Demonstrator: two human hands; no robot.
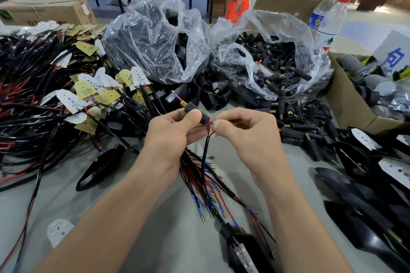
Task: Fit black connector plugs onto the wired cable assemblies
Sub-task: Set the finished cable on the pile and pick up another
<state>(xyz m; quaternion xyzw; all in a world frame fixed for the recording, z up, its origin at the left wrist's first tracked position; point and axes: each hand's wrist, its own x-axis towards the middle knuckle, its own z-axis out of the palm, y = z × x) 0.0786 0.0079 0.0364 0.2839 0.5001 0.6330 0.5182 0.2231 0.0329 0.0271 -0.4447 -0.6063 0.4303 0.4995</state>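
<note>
Gripping black plug (196, 113) in left hand (175, 133), pinching wire (207, 147) in right hand (246, 133); plug bag (261, 22) 1 o'clock, cable heap (33, 106) 9 o'clock.

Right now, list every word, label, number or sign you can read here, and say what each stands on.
Nothing reads for certain.
Cardboard box, far left: dark print on its front and a white sticker, both too blurred.
Water bottle: blue label with a yellow emblem, lettering too small.
White card, far right: one large blue Chinese character, partly hidden, not safely readable.
</note>
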